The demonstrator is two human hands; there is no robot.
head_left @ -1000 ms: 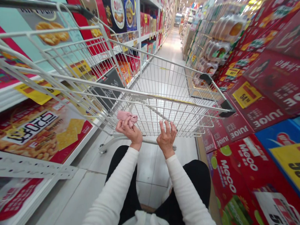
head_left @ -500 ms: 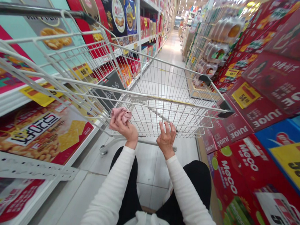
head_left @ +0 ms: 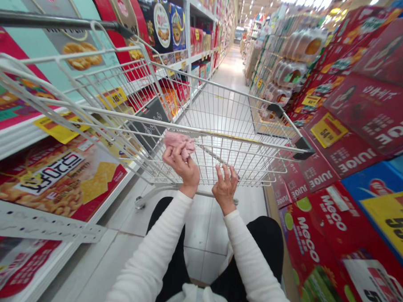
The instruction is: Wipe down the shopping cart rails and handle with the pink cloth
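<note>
A white wire shopping cart (head_left: pixel 235 137) stands across the aisle before me, its near side facing me. My left hand (head_left: pixel 186 169) is closed around a crumpled pink cloth (head_left: pixel 175 140), which lies against the wires just below the near top rail. To the right of it, my right hand (head_left: pixel 225 191) has its fingers curled over the lower wires of the same side. Part of its grip is hidden behind the mesh. A dark grey panel (head_left: pixel 152 122) hangs at the left end of the basket.
Shelves with boxed biscuits (head_left: pixel 50 171) and yellow price tags line the left. On the right, stacked red drink cartons (head_left: pixel 332 214) rise close to the cart. Bottle packs (head_left: pixel 301 42) stand farther back. My knees are bent beneath my arms, above the tiled floor (head_left: pixel 196 222).
My left hand has moved right and slightly up along the cart's side with the pink cloth. My right hand stays on nearly the same spot.
</note>
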